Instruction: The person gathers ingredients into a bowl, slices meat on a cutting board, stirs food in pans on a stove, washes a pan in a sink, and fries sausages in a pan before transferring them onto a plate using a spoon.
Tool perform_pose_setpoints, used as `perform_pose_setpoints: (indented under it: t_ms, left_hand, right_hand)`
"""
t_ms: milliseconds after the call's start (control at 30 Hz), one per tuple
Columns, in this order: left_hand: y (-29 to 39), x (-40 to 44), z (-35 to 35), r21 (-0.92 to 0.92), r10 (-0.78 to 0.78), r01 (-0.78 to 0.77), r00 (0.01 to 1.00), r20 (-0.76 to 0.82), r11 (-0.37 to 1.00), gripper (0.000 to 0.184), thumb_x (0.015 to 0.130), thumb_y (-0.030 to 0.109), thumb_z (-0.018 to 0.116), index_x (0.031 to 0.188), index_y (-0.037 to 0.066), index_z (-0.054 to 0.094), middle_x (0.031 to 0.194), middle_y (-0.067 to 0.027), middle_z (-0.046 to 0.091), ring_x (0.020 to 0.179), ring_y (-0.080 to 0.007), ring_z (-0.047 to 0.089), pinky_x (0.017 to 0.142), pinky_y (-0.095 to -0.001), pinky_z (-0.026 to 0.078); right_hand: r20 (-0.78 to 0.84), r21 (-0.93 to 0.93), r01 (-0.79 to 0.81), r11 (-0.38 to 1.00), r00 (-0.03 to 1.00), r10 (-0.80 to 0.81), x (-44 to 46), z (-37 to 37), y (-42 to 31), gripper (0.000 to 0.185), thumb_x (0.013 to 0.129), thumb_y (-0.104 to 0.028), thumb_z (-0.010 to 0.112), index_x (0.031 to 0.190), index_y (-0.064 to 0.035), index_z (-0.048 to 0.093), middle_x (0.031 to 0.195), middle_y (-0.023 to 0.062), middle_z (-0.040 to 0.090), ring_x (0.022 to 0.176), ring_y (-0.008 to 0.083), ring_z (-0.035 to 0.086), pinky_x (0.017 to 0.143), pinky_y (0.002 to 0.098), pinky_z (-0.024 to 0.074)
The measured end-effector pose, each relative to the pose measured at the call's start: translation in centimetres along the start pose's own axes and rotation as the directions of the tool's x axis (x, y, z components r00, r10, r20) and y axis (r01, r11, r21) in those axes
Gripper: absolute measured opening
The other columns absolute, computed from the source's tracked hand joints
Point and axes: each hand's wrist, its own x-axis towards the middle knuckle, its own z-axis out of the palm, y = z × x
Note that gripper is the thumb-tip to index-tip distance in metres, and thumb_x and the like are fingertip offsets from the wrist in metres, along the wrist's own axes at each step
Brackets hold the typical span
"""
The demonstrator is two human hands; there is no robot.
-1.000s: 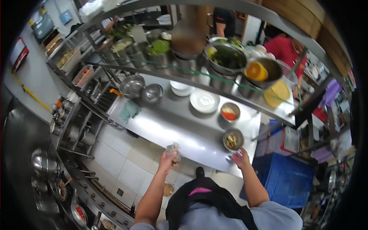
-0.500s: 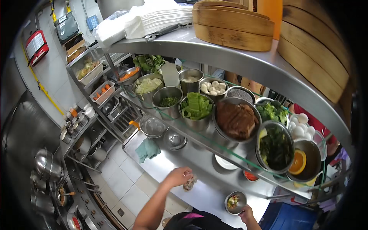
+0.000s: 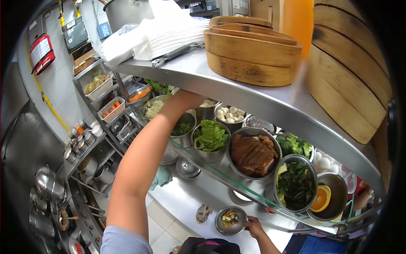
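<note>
Steel bowl (image 3: 232,230) sits on or just above the surface (image 3: 182,198), toward nine o'clock from the right hand (image 3: 253,227), the nearer one, which pinches its rim. The left hand (image 3: 189,100) is near eleven o'clock from the bowl, fingers hidden by the upper shelf (image 3: 169,77); its grip cannot be told. Round, without long axis, the grey bowl contains pale, green and reddish diced pieces (image 3: 230,218).

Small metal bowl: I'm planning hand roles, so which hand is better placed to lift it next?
Probably the right: the right hand grips the rim of the small metal bowl, while the left hand is up near the shredded cabbage, well away from it.
</note>
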Motion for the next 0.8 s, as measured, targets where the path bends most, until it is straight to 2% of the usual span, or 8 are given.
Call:
perform_pose_setpoints:
  t_ms: [33,100,167,333,467,567,700,800]
  left_hand:
    - [-0.6,1.1,2.5,-0.008,0.06,-0.062,0.988,-0.143,0.998,0.026,0.09,0.016,0.053,0.11,0.009,0.068,0.111,-0.0209,0.066,0.099,-0.0376,0.063,0.089,-0.0445,0.05]
    - [-1.0,3.6,4.8,0.066,0.016,-0.011,0.998,-0.068,0.998,0.026,0.09,0.016,0.053,0.11,0.009,0.068,0.11,-0.0201,0.066,0.098,-0.0365,0.064,0.087,-0.0442,0.05]
    - [-1.1,5.5,5.7,0.106,-0.034,0.033,0.999,0.009,0.994,0.026,0.09,0.017,0.053,0.109,0.009,0.068,0.109,-0.0192,0.067,0.097,-0.0354,0.064,0.085,-0.0438,0.051]
    - [-2.1,7.4,4.5,0.088,-0.151,0.138,0.975,0.161,0.986,0.025,0.09,0.018,0.054,0.109,0.009,0.068,0.106,-0.0171,0.067,0.094,-0.0327,0.065,0.08,-0.0429,0.052]
    - [-4.5,6.9,1.8,0.02,-0.271,0.28,0.904,0.329,0.96,0.025,0.09,0.019,0.054,0.108,0.009,0.068,0.104,-0.0154,0.068,0.091,-0.0306,0.065,0.076,-0.0422,0.053]
    - [-6.9,5.7,0.3,-0.036,-0.326,0.379,0.837,0.44,0.925,0.024,0.09,0.019,0.055,0.107,0.01,0.069,0.103,-0.0141,0.068,0.09,-0.029,0.066,0.072,-0.0417,0.054]
    - [-10.2,3.8,0.3,-0.127,-0.293,0.424,0.784,0.548,0.897,0.024,0.09,0.02,0.055,0.107,0.01,0.069,0.101,-0.0124,0.068,0.087,-0.0268,0.066,0.068,-0.0409,0.054]
    - [-11.4,4.4,2.8,-0.264,-0.199,0.447,0.752,0.629,0.855,0.024,0.09,0.021,0.056,0.106,0.01,0.069,0.099,-0.0111,0.069,0.086,-0.0252,0.067,0.065,-0.0404,0.055]
  right_hand:
    - [-0.007,0.02,0.005,1.0,1.0,-0.005,-0.1,0.0,0.3,0.01,0.077,-0.001,0.064,0.087,-0.0041,0.066,0.079,0.0035,0.065,0.066,0.0145,0.063,0.062,0.0297,0.0547]
    - [-0.022,0.046,0.02,0.999,1.0,-0.019,-0.4,-0.6,1.1,0.008,0.077,-0.001,0.065,0.084,-0.0048,0.065,0.078,0.0032,0.064,0.066,0.0144,0.063,0.062,0.0299,0.0546]
    - [-0.066,0.066,0.007,0.998,0.998,-0.003,-1.4,-1.3,2.4,0.018,0.077,0.001,0.061,0.094,-0.0027,0.066,0.084,0.0053,0.067,0.07,0.0163,0.064,0.063,0.0315,0.0545]
    - [-0.206,0.134,0.05,0.99,0.978,-0.022,-5.3,-4.0,5.0,0.015,0.077,0.003,0.062,0.09,-0.0017,0.065,0.08,0.0063,0.066,0.065,0.0167,0.064,0.059,0.0312,0.0553]
    - [-0.289,0.169,0.06,0.984,0.957,-0.009,-8.1,-4.6,6.1,0.014,0.076,0.003,0.061,0.089,0.0002,0.063,0.078,0.0069,0.065,0.065,0.0166,0.063,0.059,0.0313,0.0556]
    - [-0.359,0.179,0.095,0.979,0.933,-0.025,-9.6,-3.8,6.7,0.008,0.075,0.002,0.064,0.081,-0.0033,0.062,0.076,0.0056,0.064,0.065,0.0156,0.064,0.058,0.0296,0.0556]
    - [-0.47,0.264,0.223,0.938,0.879,-0.076,-11.0,0.2,7.3,0.009,0.077,-0.005,0.065,0.086,-0.0036,0.064,0.077,0.0036,0.064,0.067,0.014,0.062,0.06,0.0294,0.0544]
    - [-0.518,0.059,0.138,0.989,0.851,-0.088,-12.3,2.5,8.1,0.007,0.08,-0.01,0.063,0.084,-0.0049,0.065,0.077,0.0011,0.062,0.068,0.0116,0.059,0.063,0.0296,0.0528]
